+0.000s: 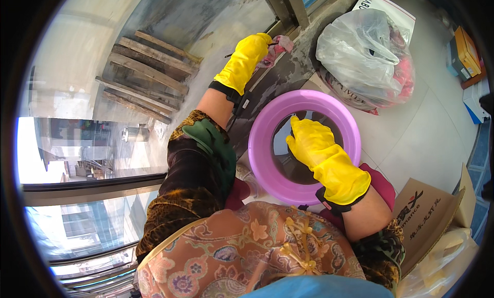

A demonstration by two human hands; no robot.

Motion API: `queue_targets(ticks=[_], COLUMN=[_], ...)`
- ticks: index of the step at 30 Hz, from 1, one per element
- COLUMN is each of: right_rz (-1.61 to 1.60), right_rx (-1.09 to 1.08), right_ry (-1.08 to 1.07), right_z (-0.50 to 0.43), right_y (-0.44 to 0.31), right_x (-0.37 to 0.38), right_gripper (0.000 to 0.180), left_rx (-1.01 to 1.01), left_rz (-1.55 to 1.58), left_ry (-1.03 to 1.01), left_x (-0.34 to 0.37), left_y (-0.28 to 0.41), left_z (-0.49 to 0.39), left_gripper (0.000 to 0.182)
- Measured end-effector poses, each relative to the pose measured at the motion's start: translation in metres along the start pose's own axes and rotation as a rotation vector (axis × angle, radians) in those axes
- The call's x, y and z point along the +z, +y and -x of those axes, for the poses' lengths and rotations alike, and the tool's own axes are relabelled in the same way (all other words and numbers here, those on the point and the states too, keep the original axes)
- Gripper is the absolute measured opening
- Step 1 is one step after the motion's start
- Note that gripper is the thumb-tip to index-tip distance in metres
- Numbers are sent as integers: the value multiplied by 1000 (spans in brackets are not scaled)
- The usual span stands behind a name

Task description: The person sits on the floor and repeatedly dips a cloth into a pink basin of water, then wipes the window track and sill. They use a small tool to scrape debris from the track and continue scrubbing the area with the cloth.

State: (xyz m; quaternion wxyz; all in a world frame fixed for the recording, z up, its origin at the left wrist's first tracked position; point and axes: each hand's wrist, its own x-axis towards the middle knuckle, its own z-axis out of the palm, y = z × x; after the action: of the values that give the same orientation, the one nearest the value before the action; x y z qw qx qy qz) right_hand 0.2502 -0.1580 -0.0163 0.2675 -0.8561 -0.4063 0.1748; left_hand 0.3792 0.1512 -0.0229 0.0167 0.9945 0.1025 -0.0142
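My left hand, in a yellow rubber glove, is closed on a thin dark stick and a wet pink cloth at the window track. Below it to the right stands a purple plastic basin with dark water in it. My right hand, also in a yellow rubber glove, is over the basin, its fingertips at the water. The glove's back faces up, so whether the palm holds anything is hidden.
A stuffed clear plastic bag stands on the tiled floor beyond the basin. An open cardboard box is at the lower right. Left are window glass and, behind it, wooden planks. The wet sill runs beside the basin.
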Motion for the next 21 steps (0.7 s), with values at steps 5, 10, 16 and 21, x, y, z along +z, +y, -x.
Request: queue_targets(ticks=[5, 10, 16, 21], right_rz=[0, -32, -52, -40], right_rx=[11, 2, 17, 37], right_ry=[-6, 7, 6, -20], right_z=[-2, -2, 1, 1], right_y=[1, 6, 10, 9], right_x=[-1, -3, -6, -6], right_gripper=[49, 49, 47, 44], left_rx=[-473, -246, -572, -186], left_rz=[523, 375, 881, 94], left_ry=[-207, -111, -190, -254], left_x=[19, 31, 26, 26], left_y=[13, 8, 25, 36], left_z=[-40, -54, -47, -85], left_gripper=[23, 20, 27, 27])
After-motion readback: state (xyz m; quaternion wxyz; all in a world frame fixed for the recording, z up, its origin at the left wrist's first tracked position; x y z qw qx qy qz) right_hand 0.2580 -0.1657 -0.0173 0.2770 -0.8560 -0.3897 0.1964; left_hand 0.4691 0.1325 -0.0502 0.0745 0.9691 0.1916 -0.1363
